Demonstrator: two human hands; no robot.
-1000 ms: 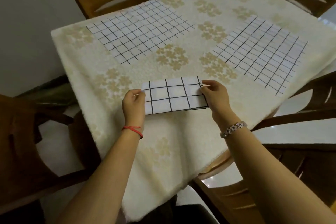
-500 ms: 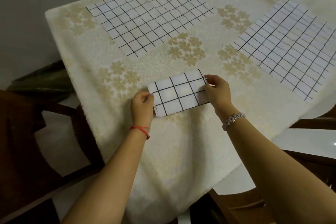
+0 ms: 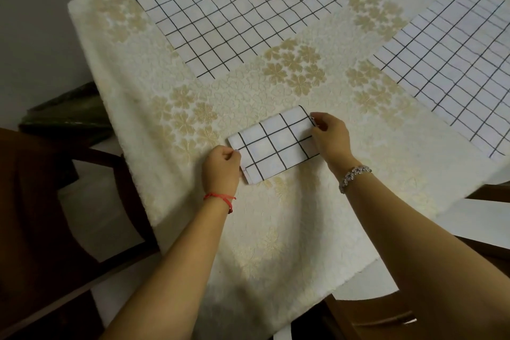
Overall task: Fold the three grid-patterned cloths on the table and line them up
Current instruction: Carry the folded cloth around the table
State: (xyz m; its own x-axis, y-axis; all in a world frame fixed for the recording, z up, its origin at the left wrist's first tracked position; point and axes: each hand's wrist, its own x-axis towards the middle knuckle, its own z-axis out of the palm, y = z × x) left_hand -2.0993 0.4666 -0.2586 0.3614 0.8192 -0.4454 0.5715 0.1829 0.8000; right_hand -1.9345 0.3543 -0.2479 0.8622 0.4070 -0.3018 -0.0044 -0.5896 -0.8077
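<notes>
Fabric, white with black grid: thin, soft and light by the look of it. It would likely sag if lifted by one corner, so take it at both short ends.

Left grip [image 3: 220, 168]: fingers curled, pinching the left end of the folded grid cloth [image 3: 276, 149]. The cloth is a compact layered rectangle, slightly skewed, low on the desk [image 3: 276, 243] between the two grips.

Right grip [image 3: 329, 138]: thumb and fingers pinch the right end.

Beyond the left grip, well apart: unfolded grid cloth [image 3: 229, 16], slightly rippled. Beyond and right of the right grip: second unfolded grid cloth [image 3: 452, 77], flat.

Judgement: one of three is folded. The layers may slide, so press when placing.
</notes>
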